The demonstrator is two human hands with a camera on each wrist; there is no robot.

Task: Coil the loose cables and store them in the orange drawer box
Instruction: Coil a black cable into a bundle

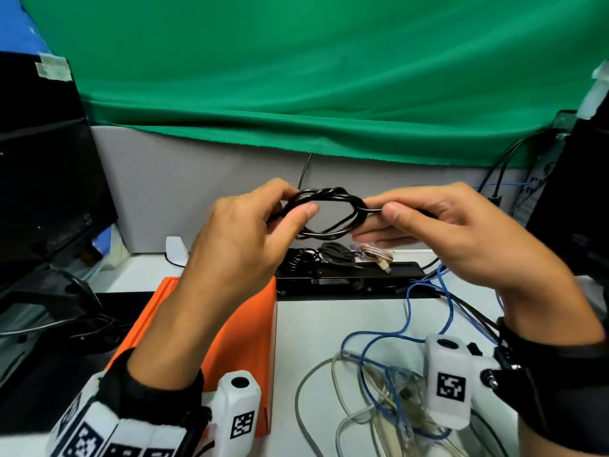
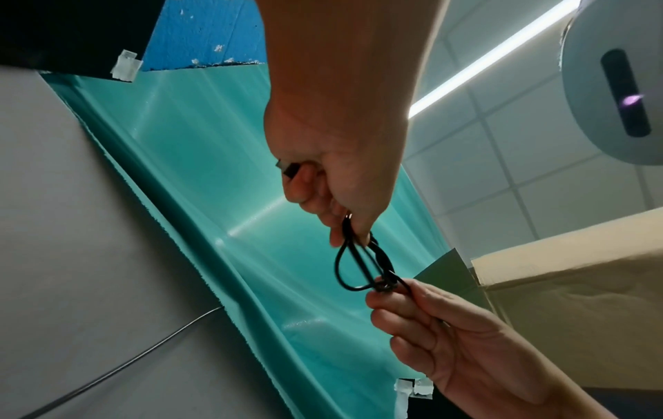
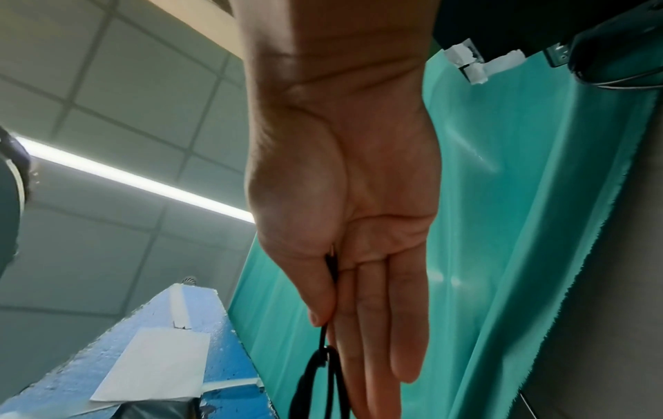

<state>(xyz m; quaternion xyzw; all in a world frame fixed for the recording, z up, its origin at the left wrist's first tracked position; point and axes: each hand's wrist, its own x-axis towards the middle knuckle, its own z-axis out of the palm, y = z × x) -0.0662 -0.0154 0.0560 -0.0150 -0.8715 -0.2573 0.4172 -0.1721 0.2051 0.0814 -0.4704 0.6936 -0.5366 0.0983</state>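
- Above the worktop's far edge, my left hand (image 1: pixel 244 232) grips the black cable coil (image 1: pixel 324 211), holding its loops together.
- My right hand (image 1: pixel 438 225) pinches the tail, other fingers straight, probably to cinch it.
- Below sits the orange drawer box (image 1: pixel 250 328), near the worktop's left edge; blue cable (image 1: pixel 408 331) lies loose.

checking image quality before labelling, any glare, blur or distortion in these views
Head view: wide-angle bending at the edges, black cable coil sharp. Left wrist view: bright ceiling light strip flares, sheen on the green cloth. Right wrist view: right hand shadowed and soft, backlit.
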